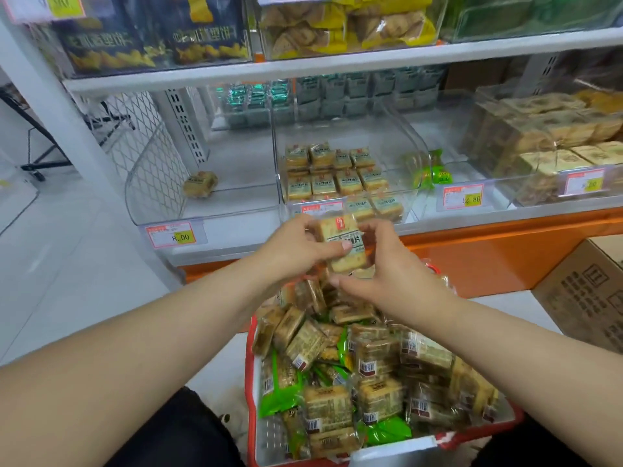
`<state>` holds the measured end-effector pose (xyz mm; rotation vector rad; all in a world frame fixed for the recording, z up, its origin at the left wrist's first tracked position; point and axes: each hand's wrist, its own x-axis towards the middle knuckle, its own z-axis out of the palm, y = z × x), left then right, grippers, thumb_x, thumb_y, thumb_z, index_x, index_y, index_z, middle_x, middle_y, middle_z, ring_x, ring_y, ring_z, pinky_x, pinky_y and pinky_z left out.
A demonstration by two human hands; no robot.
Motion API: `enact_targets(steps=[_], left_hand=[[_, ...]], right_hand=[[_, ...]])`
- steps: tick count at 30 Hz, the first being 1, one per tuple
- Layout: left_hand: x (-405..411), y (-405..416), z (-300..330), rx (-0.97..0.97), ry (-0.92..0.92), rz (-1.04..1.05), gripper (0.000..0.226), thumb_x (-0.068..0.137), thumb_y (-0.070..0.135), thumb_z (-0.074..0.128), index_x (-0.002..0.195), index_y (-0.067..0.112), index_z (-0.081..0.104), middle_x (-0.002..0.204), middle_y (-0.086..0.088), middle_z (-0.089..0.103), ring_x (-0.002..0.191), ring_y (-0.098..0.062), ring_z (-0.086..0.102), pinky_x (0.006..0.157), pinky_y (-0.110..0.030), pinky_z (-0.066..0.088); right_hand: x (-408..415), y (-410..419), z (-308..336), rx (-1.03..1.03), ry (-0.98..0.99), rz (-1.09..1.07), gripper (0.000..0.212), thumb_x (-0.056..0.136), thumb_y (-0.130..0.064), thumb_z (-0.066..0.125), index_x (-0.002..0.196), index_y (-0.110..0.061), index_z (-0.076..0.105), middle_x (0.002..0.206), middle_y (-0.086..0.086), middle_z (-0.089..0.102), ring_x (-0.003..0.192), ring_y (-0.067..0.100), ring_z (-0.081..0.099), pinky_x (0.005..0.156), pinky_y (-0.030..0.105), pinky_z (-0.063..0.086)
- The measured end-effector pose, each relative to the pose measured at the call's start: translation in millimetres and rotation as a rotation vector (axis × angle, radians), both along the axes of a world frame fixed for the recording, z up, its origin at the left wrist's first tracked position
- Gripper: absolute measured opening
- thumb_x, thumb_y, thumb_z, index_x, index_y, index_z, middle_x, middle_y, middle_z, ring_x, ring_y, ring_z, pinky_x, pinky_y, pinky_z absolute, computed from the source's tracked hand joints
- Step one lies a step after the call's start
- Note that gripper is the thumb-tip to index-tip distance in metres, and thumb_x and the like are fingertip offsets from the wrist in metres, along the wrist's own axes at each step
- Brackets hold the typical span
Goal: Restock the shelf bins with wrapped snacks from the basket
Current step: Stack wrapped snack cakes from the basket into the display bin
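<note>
Both hands meet at the centre of the frame over the far end of a red basket heaped with wrapped snacks, most in tan wrappers and a few in green. The left hand pinches a tan wrapped snack with its thumb laid across the front of the pack, and the right hand curls its fingers round the same pack's right edge, so each grip is closed on it; the pack hangs just in front of the shelf edge, below the middle bin. That clear bin holds neat rows of the same tan packs. The clear bin left of it holds a single tan pack near its back left, and the one to the right holds a couple of green packs. Price tags clip to the white shelf front, above an orange base panel. The shelf above, across the top of the frame, carries dark blue bags and yellow-wrapped packs. A cardboard box stands on the pale tiled floor at the right edge, and a white mesh panel closes the shelf's left end.
</note>
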<state>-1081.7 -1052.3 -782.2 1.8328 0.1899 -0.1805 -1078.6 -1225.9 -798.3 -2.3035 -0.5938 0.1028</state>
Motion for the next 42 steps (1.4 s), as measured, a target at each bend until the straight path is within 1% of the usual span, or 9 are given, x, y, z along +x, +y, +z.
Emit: enact_targets(steps=[2,7,13,18,21,24,26,29,42], left_hand=[[10,-2,10,0.008,-0.04,0.023,0.035,0.079,0.018,0.08,0.105,0.013,0.057,0.075,0.003,0.071,0.063,-0.01,0.068,0.057,-0.026,0.053],[29,-4,18,0.024,-0.095,0.049,0.036,0.079,0.023,0.081,0.104,0.018,0.056,0.096,-0.007,0.073,0.083,-0.018,0.071,0.081,-0.039,0.058],[50,2,28,0.032,-0.163,0.113,0.048,0.087,0.039,0.07,0.124,0.017,0.05,0.099,-0.002,0.068,0.089,-0.016,0.069,0.087,-0.044,0.057],[69,35,36,0.374,-0.466,0.359,0.04,0.09,0.036,0.066,0.124,0.024,0.049,0.122,0.003,0.055,0.116,-0.016,0.049,0.1,-0.031,0.041],[76,54,31,0.606,-0.338,0.341,0.065,0.091,0.041,0.063,0.145,0.021,0.034,0.147,-0.003,0.032,0.136,-0.022,0.028,0.107,-0.031,0.027],[87,62,19,0.578,-0.155,0.231,0.087,0.089,0.042,0.067,0.154,0.016,0.016,0.158,-0.007,0.019,0.144,-0.027,0.023,0.116,-0.039,0.024],[94,63,13,0.524,-0.121,0.192,0.083,0.088,0.04,0.068,0.153,0.017,0.02,0.157,-0.007,0.024,0.142,-0.027,0.03,0.115,-0.042,0.031],[100,60,13,0.527,-0.121,0.191,0.068,0.09,0.039,0.064,0.146,0.017,0.031,0.148,-0.006,0.038,0.132,-0.028,0.043,0.105,-0.045,0.041],[101,59,9,0.554,-0.154,0.184,0.07,0.099,0.041,0.049,0.154,0.015,0.013,0.158,-0.003,0.02,0.14,-0.026,0.034,0.108,-0.041,0.035]], right_hand=[[8,2,10,0.0,-0.081,-0.049,0.084,0.074,-0.05,0.076,0.135,-0.023,0.025,0.126,-0.004,0.053,0.101,0.016,0.062,0.081,0.039,0.054],[26,10,20,-0.006,-0.155,-0.058,0.077,0.076,-0.048,0.074,0.133,-0.023,0.029,0.127,-0.005,0.049,0.101,0.016,0.061,0.081,0.038,0.053],[63,21,39,0.094,-0.127,-0.144,0.062,0.076,-0.038,0.073,0.12,-0.028,0.031,0.11,-0.008,0.057,0.091,0.016,0.063,0.079,0.039,0.051],[134,39,56,0.083,-0.077,-0.263,0.051,0.083,-0.033,0.07,0.119,-0.022,0.035,0.091,-0.014,0.052,0.077,0.011,0.058,0.074,0.036,0.048],[185,54,53,-0.023,-0.022,-0.305,0.059,0.085,-0.037,0.069,0.13,-0.014,0.039,0.109,0.0,0.054,0.094,0.022,0.058,0.078,0.032,0.044],[236,74,41,-0.051,0.109,-0.301,0.063,0.079,-0.041,0.071,0.13,-0.015,0.043,0.114,0.004,0.055,0.103,0.025,0.057,0.084,0.033,0.044],[262,84,32,-0.006,0.157,-0.309,0.069,0.07,-0.049,0.074,0.123,-0.017,0.043,0.117,0.003,0.054,0.1,0.021,0.053,0.089,0.036,0.045],[285,88,21,-0.104,0.103,-0.342,0.061,0.086,-0.04,0.069,0.134,-0.015,0.042,0.123,0.006,0.055,0.111,0.027,0.056,0.088,0.032,0.044],[306,91,-12,-0.163,0.097,-0.258,0.047,0.095,-0.037,0.057,0.138,-0.02,0.048,0.14,0.007,0.051,0.122,0.027,0.051,0.092,0.029,0.038]])
